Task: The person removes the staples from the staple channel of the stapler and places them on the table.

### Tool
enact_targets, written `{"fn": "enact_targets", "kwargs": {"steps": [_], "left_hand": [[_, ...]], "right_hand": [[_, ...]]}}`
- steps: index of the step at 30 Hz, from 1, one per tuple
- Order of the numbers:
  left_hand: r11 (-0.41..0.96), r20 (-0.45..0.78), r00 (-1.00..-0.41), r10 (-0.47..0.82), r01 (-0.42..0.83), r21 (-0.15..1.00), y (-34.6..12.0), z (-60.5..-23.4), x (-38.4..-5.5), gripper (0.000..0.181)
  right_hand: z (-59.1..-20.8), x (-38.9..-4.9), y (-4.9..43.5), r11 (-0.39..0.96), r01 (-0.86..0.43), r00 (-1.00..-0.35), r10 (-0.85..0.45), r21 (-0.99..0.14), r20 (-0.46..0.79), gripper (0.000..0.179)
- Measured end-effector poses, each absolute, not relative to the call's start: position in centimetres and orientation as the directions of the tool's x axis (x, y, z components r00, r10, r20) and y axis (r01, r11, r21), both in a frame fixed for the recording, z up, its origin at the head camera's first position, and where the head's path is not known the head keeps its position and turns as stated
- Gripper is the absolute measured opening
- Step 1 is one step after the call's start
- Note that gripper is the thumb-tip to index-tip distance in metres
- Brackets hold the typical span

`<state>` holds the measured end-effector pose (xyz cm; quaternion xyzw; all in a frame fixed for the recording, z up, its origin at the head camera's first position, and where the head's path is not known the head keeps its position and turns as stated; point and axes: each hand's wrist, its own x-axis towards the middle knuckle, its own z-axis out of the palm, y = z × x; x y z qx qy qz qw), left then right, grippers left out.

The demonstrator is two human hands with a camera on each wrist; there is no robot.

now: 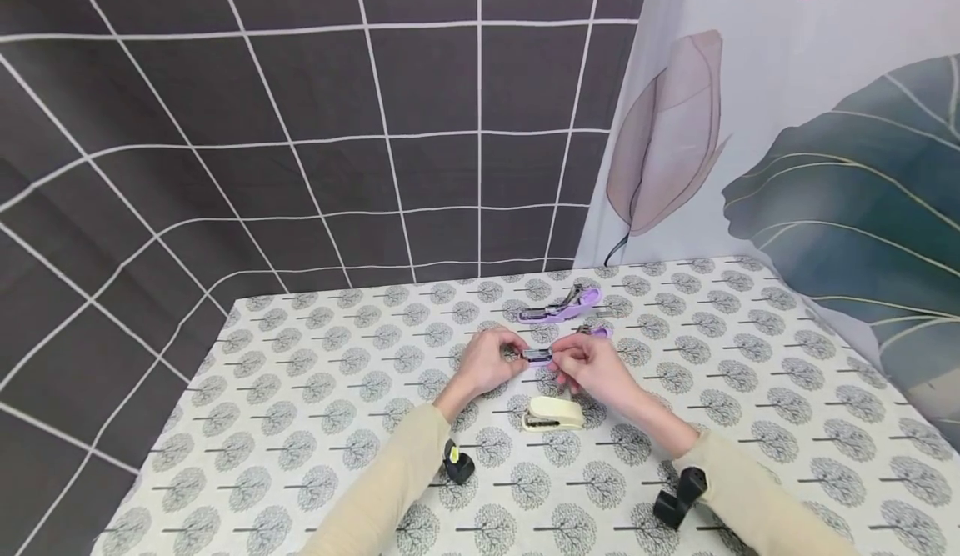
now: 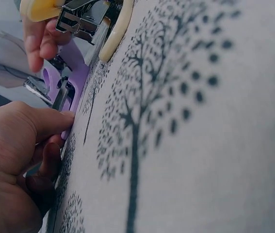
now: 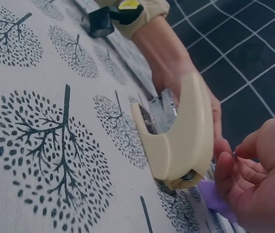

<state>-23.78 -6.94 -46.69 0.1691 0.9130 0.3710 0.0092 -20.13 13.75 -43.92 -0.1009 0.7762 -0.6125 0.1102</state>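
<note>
A purple stapler (image 1: 537, 363) lies on the cloth between both hands, its metal channel exposed. My left hand (image 1: 491, 362) pinches one end of it; in the left wrist view, thumb and fingers of the left hand (image 2: 21, 150) grip the end of the purple stapler (image 2: 79, 73). From the other side my right hand (image 1: 592, 366) reaches in over the stapler. The right wrist view shows the right hand (image 3: 258, 177) with thumb and fingertip closed together on a tiny dark piece, mostly hidden. Nearer me lies a cream stapler (image 1: 552, 413), which hides part of the purple one (image 3: 212, 194).
Another purple stapler (image 1: 558, 306) lies opened farther back on the tree-patterned cloth (image 1: 322, 398). Dark gridded fabric (image 1: 420, 181) hangs behind the table, with a leaf-printed curtain (image 1: 667, 139) to the right.
</note>
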Motion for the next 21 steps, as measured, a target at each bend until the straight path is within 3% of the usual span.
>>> {"fn": "enact_targets", "kwargs": {"steps": [21], "left_hand": [[0.661, 0.119, -0.939, 0.323, 0.313, 0.681, -6.9, -46.6, -23.7, 0.022]], "right_hand": [[-45.1, -21.3, 12.0, 0.325, 0.009, -0.962, -0.254, -0.946, -0.097, 0.022]]}}
